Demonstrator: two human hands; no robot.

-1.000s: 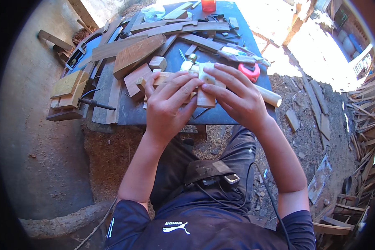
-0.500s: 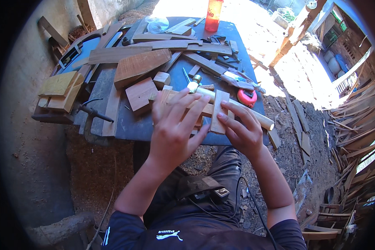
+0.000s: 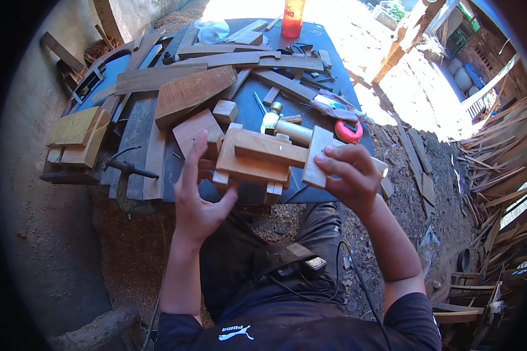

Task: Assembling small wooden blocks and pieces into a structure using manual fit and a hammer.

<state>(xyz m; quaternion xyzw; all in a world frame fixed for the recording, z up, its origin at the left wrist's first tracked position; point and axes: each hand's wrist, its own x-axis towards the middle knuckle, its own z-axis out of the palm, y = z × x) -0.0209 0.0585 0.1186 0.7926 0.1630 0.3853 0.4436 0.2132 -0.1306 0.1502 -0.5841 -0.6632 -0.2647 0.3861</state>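
Observation:
A wooden assembly of joined blocks (image 3: 255, 168) is held above the table's near edge. It has a long bar along its top, short pegs underneath and a flat upright crosspiece (image 3: 318, 157) at its right end. My right hand (image 3: 357, 178) pinches that crosspiece between thumb and fingers. Around the assembly's left end curls my left hand (image 3: 196, 207), thumb below and fingers partly hidden behind it. Just beyond lies a hammer (image 3: 271, 119) with a pale round handle, partly covered by the assembly.
Cut boards and a big wedge-shaped block (image 3: 194, 96) crowd the dark table (image 3: 252, 93). A red tape measure (image 3: 349, 131) lies at right, an orange bottle (image 3: 293, 19) stands at the far edge. A metal clamp (image 3: 129, 169) juts from the left edge. Scrap wood lines the right side.
My left hand has slid from over the top of the assembly to its left end. The assembly looks raised and tilted, showing its side. My right hand keeps hold of the crosspiece.

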